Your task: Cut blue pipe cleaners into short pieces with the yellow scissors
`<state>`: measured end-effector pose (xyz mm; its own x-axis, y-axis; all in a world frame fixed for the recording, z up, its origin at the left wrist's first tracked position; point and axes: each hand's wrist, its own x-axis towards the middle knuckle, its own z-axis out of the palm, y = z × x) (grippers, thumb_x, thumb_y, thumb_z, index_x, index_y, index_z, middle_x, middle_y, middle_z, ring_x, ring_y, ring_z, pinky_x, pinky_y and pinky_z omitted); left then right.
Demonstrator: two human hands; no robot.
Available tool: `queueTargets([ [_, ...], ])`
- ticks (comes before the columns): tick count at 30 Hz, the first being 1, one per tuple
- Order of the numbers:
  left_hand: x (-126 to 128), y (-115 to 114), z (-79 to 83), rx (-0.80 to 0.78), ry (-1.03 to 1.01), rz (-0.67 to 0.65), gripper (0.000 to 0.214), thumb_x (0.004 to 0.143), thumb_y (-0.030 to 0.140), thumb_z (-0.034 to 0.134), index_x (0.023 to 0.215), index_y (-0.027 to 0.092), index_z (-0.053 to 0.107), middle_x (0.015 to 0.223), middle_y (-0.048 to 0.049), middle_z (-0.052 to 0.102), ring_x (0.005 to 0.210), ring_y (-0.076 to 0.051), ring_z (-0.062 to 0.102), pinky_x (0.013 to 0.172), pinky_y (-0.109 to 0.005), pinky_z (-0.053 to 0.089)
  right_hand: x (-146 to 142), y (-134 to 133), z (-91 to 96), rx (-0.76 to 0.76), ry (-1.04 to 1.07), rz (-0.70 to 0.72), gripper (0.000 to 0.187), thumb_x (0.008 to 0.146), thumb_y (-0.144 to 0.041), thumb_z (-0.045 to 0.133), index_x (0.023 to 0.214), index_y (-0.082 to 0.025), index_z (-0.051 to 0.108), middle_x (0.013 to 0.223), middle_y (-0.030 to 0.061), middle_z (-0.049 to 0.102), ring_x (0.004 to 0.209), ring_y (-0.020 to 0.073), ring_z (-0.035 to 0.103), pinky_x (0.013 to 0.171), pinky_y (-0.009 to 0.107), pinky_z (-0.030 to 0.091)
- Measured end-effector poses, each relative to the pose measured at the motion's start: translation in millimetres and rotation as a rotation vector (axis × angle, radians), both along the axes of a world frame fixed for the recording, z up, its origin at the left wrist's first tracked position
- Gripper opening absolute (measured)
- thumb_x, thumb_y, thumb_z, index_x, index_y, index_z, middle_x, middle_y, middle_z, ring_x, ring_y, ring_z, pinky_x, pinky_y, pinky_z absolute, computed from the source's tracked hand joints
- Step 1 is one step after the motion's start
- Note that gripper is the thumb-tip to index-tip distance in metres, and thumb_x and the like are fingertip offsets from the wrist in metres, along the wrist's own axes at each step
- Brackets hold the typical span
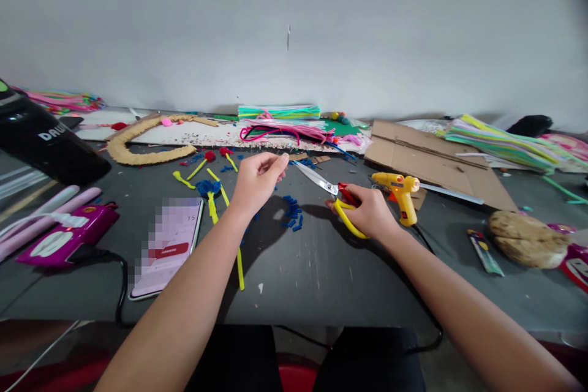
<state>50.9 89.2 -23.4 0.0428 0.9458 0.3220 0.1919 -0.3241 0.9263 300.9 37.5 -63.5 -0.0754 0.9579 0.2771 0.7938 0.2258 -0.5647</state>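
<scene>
Here we are near the front edge of the grey surface, where a phone lies left of centre, a yellow stem just to its right. Towards the right edge we spot a small tube, its contents hidden from us. Mid-surface now, and short blue pieces are scattered between our hands! The right hand reaches in with its fingers through the handles of the scissors, gripping them, blades pointing up-left towards the far edge. The left hand arches over, wrist bent, thumb and finger pinched together right by the scissors' tip; what sits between them we cannot tell. Right of our hands lies a yellow glue gun, a clear stick at its back. By the left edge stands a black tumbler, its inside out of our sight, and bundled pipe cleaners lie along the far edge.
</scene>
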Motion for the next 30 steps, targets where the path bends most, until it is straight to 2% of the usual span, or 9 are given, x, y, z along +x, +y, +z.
queueTargets([
  [8,-1.3,1.6,-3.2,0.016,0.017,-0.004,0.038,0.084,0.052,0.069,0.073,0.017,0.069,0.065,-0.0034,0.065,0.060,-0.014,0.059,0.060,-0.025,0.049,0.1,0.6,0.7,0.003,-0.008,0.011,0.039,0.078,-0.054,0.068,0.068,-0.020,0.053,0.058,-0.0028,0.047,0.058,0.0121,0.035,0.053,0.027,0.026],
  [21,-1.1,2.2,-2.3,0.024,0.042,0.002,0.037,0.083,0.052,0.070,0.073,0.017,0.070,0.065,-0.0030,0.065,0.060,-0.014,0.059,0.058,-0.026,0.047,1.4,2.1,-1.6,0.021,0.000,0.043,0.037,0.077,-0.047,0.070,0.065,-0.019,0.049,0.057,-0.0045,0.041,0.059,0.0113,0.032,0.054,0.027,0.025],
  [30,-2.3,2.9,-2.4,0.030,0.041,0.005,0.036,0.083,0.052,0.070,0.072,0.017,0.069,0.063,-0.0022,0.064,0.059,-0.014,0.058,0.057,-0.026,0.044,0.0,-0.4,1.3,-0.036,0.016,0.029,0.037,0.075,-0.045,0.070,0.064,-0.020,0.045,0.056,-0.0047,0.042,0.058,0.0108,0.031,0.052,0.026,0.024],
])
